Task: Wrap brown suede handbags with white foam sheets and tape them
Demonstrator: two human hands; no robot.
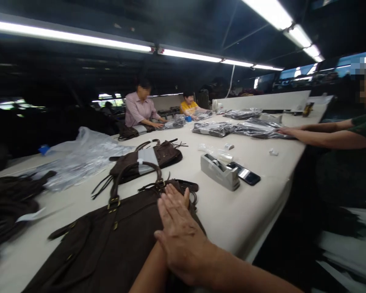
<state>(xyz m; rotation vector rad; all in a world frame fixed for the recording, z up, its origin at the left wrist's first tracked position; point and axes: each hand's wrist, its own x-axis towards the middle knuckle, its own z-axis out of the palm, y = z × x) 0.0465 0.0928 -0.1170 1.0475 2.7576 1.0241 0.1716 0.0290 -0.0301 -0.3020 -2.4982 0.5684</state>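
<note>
A large dark brown bag (131, 228) with looped handles and brass-coloured buckles lies flat on the table in front of me. Above its right part, my right hand (183, 232) crosses over my left hand and wrist, its fingers straight and close to each other. Of my left hand (185, 196), only some fingers show near the bag's top edge; the rest is hidden under the right one. Just beyond lies a second brown bag (167, 156) with a grey band around its middle.
A grey tape dispenser (219, 171) and a phone (245, 173) sit on the pale table (256, 207). Clear plastic bags (82, 154) are heaped at left, beside more dark bags (9, 203). Plastic-wrapped items (213, 128) lie farther back. Three people stand around the table.
</note>
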